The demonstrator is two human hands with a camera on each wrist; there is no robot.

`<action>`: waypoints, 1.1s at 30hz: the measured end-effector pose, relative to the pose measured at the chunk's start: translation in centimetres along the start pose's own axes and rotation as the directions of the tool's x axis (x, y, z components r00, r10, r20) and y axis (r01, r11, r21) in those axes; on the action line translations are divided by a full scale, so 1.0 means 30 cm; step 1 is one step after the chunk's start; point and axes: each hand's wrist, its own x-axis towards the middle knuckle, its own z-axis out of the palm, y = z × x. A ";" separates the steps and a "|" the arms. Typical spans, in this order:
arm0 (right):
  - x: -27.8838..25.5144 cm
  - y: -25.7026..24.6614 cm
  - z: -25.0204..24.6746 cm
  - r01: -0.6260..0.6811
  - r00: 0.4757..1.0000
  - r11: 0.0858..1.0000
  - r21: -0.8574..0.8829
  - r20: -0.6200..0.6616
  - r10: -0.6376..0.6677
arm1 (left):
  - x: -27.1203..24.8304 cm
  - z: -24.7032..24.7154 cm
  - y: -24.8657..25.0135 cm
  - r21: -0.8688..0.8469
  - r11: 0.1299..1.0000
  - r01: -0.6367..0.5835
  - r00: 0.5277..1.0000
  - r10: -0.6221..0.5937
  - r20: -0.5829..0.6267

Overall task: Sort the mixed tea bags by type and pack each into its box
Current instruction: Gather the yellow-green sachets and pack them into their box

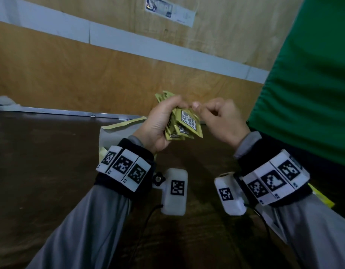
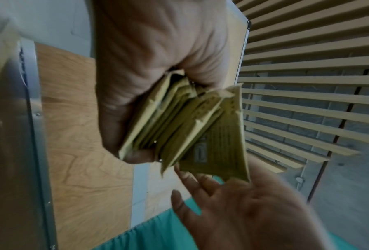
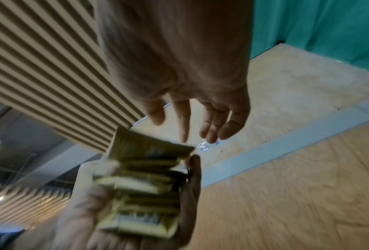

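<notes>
Dark brown tabletop (image 1: 41,171), dull and faintly grained, edged at the far side by a metal strip (image 1: 60,112). Behind it stand plywood wall panels (image 1: 90,74) crossed by a pale grey band (image 1: 128,42), with a printed label (image 1: 168,10) stuck high up. Green cloth (image 1: 307,74) hangs at the right. The wrist views show slatted timber battens (image 2: 307,76) overhead.

An open cardboard box (image 1: 113,136) with a yellow flap sits on the tabletop behind the left wrist, partly hidden by it. A yellow item (image 1: 323,197) shows past the right wrist; its kind cannot be told.

Left hand (image 1: 160,125): grip clenched round a fanned stack of olive-yellow tea bags (image 1: 184,125), flat paper sachets with serrated ends and a black-and-white printed panel, held in the air above the tabletop.

Right hand (image 1: 222,121): just beside the stack, fingers loosely curled. Its grip is released, holding nothing in the wrist views; whether the fingertips touch the front sachet cannot be told.
</notes>
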 end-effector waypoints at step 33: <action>-0.010 0.041 -0.031 0.144 0.931 0.990 -0.006 0.340 -0.134 | -0.025 0.005 0.018 0.168 0.966 0.199 0.951 -0.232 0.205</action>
